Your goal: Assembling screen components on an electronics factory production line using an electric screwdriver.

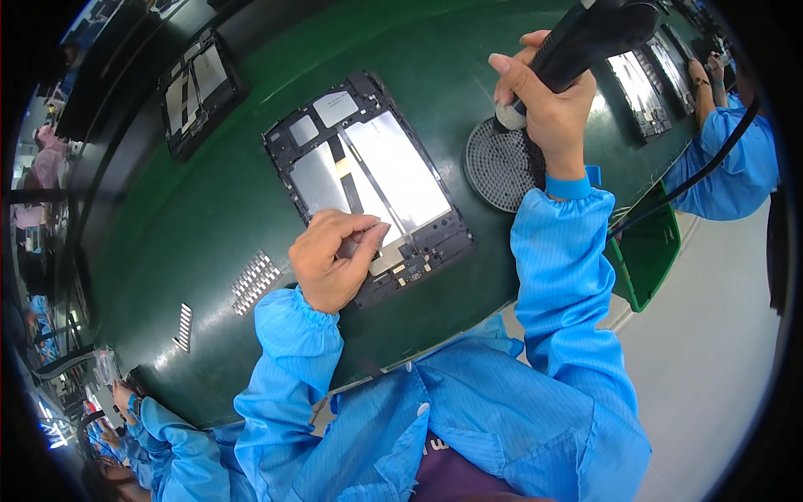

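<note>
An opened tablet (pixel 401 167), with silvery battery panels and a black frame, lies at a tilt on the green work table before me. My left hand (pixel 333 259) is over its lower left part, thumb and forefinger pinched together; whatever they hold is too small to make out. In my right hand (pixel 556 109) is a black electric screwdriver (pixel 590 42), gripped around its body and slanting down to the left. Its pale lower end is over the rim of a round grey dish (pixel 499 171) with a dotted surface, right of the tablet. A blue band circles my right wrist.
Small metal pieces in rows (pixel 255 282) and a short metal strip (pixel 184 327) lie left of the tablet. Another opened tablet (pixel 198 92) is at the far left, with more (pixel 640 96) at the right. A black cable (pixel 703 171) passes a green bin (pixel 644 259). Co-workers sit on both sides.
</note>
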Action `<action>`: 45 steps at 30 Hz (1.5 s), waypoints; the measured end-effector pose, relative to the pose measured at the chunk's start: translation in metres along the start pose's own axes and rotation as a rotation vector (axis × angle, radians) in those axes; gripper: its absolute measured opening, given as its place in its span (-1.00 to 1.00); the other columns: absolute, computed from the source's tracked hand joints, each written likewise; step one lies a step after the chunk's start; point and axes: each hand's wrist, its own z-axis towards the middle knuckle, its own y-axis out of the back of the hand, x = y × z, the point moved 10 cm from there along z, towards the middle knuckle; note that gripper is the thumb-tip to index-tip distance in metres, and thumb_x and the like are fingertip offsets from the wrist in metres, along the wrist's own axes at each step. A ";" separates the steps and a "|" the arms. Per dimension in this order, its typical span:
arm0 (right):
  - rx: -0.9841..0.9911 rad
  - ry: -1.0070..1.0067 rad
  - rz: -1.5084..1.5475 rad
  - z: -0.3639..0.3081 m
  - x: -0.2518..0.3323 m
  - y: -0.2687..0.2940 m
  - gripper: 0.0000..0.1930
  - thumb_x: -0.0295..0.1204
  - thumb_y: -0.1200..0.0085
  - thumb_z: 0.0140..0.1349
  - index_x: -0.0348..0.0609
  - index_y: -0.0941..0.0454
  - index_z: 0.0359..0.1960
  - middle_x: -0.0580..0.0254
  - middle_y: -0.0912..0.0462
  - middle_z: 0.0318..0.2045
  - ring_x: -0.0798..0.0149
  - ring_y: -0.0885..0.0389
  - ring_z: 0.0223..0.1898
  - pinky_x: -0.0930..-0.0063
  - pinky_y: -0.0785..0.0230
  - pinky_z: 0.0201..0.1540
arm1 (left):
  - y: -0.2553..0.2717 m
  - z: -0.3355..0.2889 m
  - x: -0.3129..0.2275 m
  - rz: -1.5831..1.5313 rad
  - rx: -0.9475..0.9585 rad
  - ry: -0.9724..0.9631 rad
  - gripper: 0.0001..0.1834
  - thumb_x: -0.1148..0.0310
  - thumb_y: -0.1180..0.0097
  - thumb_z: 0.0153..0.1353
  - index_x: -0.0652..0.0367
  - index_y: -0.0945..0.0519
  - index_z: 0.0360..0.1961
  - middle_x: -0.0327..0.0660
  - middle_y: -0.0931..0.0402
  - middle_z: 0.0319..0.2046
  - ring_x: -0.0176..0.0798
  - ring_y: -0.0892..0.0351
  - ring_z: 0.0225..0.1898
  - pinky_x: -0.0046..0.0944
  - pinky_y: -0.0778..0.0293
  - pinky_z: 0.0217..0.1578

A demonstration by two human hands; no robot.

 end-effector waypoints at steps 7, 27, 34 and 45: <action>-0.012 0.000 0.041 0.000 -0.004 -0.004 -0.72 -0.58 -0.28 -0.02 -0.31 -0.44 -0.30 0.31 -0.54 -0.64 0.48 -0.49 -0.68 0.65 -0.30 -0.61 | 0.008 0.001 -0.003 -0.010 -0.076 -0.028 -0.89 0.62 -0.25 -0.08 0.29 -0.62 -0.46 -0.16 -0.55 -0.56 -0.27 -0.52 -0.53 -0.40 -0.41 -0.49; 0.052 0.025 0.256 -0.016 0.055 -0.057 -0.62 -0.68 -0.14 0.03 -0.35 -0.33 -0.09 0.20 -0.50 -0.63 0.36 -0.44 -0.66 0.45 -0.34 -0.55 | 0.059 -0.002 0.099 -0.292 0.002 0.679 -0.82 0.40 -0.19 0.12 0.32 -0.56 -0.32 -0.26 -0.55 -0.52 -0.49 -0.49 -0.56 -0.52 -0.38 -0.62; 0.174 0.000 0.316 -0.025 0.070 -0.114 -0.60 -0.68 -0.13 0.04 -0.34 -0.30 -0.08 0.20 -0.49 -0.65 0.35 -0.48 -0.65 0.51 -0.36 -0.51 | 0.060 0.010 0.103 -0.198 -0.010 0.596 -0.83 0.41 -0.21 0.10 0.32 -0.56 -0.37 -0.26 -0.54 -0.52 -0.51 -0.48 -0.58 -0.51 -0.35 -0.66; 0.382 -0.043 0.336 -0.030 0.047 -0.229 -0.70 -0.64 -0.24 -0.02 -0.37 -0.42 -0.24 0.33 -0.54 -0.66 0.51 -0.49 -0.66 0.66 -0.30 -0.56 | 0.066 0.018 0.105 -0.224 -0.072 0.548 -0.86 0.47 -0.26 -0.01 0.35 -0.57 -0.50 -0.17 -0.53 -0.55 -0.40 -0.51 -0.64 -0.42 -0.40 -0.67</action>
